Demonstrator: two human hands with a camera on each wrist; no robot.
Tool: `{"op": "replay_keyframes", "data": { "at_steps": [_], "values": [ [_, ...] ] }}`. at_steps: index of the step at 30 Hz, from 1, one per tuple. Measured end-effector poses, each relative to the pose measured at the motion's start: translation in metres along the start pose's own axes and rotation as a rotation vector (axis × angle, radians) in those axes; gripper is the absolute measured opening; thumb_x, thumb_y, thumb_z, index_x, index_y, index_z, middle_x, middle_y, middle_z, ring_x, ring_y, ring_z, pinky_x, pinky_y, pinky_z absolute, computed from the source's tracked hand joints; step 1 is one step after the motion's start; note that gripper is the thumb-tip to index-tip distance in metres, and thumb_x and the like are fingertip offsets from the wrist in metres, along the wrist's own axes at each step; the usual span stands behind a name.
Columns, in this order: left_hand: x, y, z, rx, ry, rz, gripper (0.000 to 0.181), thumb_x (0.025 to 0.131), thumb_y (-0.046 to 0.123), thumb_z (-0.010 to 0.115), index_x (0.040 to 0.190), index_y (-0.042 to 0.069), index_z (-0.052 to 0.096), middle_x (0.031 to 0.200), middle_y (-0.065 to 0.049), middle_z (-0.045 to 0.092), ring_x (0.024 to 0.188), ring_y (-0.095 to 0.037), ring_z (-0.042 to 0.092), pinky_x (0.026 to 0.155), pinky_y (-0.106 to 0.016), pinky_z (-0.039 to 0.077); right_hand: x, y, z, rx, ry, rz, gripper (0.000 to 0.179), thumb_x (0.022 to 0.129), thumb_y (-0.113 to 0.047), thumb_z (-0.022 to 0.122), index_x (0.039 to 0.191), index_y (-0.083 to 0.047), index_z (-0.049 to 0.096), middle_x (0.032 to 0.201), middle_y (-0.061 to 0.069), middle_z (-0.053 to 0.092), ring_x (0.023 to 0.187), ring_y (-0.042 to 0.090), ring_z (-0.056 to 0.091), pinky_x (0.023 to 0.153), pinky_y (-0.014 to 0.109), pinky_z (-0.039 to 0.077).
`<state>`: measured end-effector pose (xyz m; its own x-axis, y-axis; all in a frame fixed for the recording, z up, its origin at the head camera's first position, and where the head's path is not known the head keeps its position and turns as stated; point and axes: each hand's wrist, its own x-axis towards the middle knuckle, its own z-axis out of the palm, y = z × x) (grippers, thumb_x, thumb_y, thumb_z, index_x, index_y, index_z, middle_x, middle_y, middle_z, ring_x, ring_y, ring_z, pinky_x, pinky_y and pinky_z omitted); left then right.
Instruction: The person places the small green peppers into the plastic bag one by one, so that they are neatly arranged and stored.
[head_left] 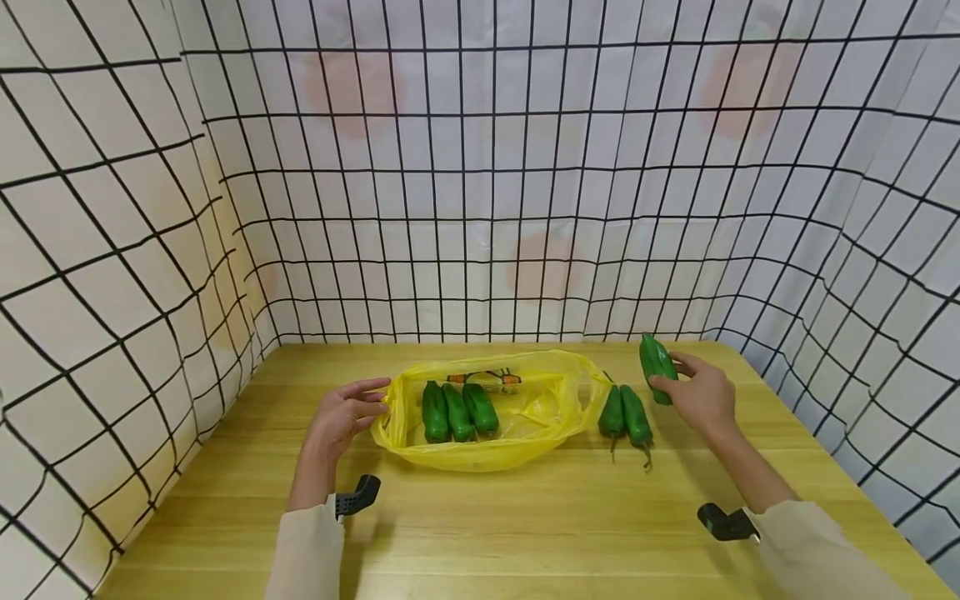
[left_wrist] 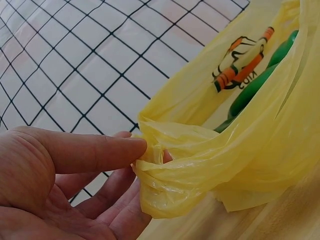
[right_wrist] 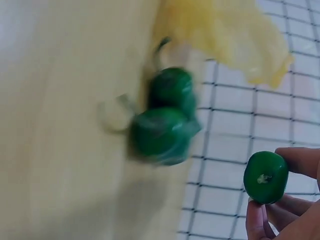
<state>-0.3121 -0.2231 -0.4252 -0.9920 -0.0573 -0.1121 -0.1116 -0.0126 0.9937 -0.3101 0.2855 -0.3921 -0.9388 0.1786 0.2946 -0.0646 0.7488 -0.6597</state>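
A yellow plastic bag lies with its mouth spread wide on the table, and three green peppers sit side by side in its left part. My left hand pinches the bag's left edge between thumb and fingers, as the left wrist view shows up close. To the right of the bag, my right hand holds another green pepper by its side, raised off the table. Two stemmed green peppers lie together between that hand and the bag, stems toward me.
The wooden table reaches to a white backdrop with black grid lines at the back and sides. Black wrist mounts stick out from both sleeves. An orange-and-black print marks the bag's inner back wall.
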Motion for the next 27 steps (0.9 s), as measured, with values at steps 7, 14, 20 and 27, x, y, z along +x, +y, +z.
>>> {"op": "replay_keyframes", "data": {
  "at_steps": [7,14,20,27],
  "values": [
    [0.0,0.0,0.0,0.0,-0.002,0.0,0.05,0.091,-0.004,0.069,0.14,0.0,0.059,0.121,-0.012,0.06,0.093,-0.014,0.063,0.08,-0.022,0.058,0.001,-0.042,-0.008,0.058,0.017,-0.064,0.062,0.096,-0.028,0.071,0.148,0.0,0.05,0.134,0.028,0.061,0.103,0.043,0.067,0.064,0.027,0.052],
    [-0.001,0.001,0.0,0.0,0.004,0.002,0.049,0.091,-0.005,0.068,0.139,0.0,0.06,0.115,-0.008,0.062,0.093,-0.014,0.063,0.08,-0.023,0.059,-0.004,-0.077,0.004,0.141,-0.058,-0.112,0.062,0.095,-0.024,0.072,0.148,-0.002,0.05,0.135,0.026,0.062,0.097,0.037,0.067,0.063,0.021,0.053],
    [-0.002,0.001,0.001,-0.004,0.01,-0.007,0.047,0.091,-0.005,0.068,0.138,0.0,0.061,0.115,-0.007,0.063,0.095,-0.016,0.062,0.082,-0.024,0.059,-0.011,-0.099,0.023,0.15,-0.171,-0.142,0.059,0.094,-0.021,0.073,0.146,-0.004,0.053,0.135,0.026,0.062,0.1,0.037,0.067,0.068,0.03,0.058],
    [-0.001,0.001,0.001,-0.009,-0.003,0.014,0.047,0.092,-0.005,0.068,0.138,-0.001,0.061,0.114,-0.007,0.061,0.094,-0.014,0.062,0.08,-0.023,0.059,-0.02,-0.113,0.047,0.172,-0.338,-0.146,0.056,0.092,-0.017,0.074,0.143,-0.001,0.056,0.133,0.028,0.063,0.106,0.038,0.069,0.074,0.038,0.062]
  ]
}}
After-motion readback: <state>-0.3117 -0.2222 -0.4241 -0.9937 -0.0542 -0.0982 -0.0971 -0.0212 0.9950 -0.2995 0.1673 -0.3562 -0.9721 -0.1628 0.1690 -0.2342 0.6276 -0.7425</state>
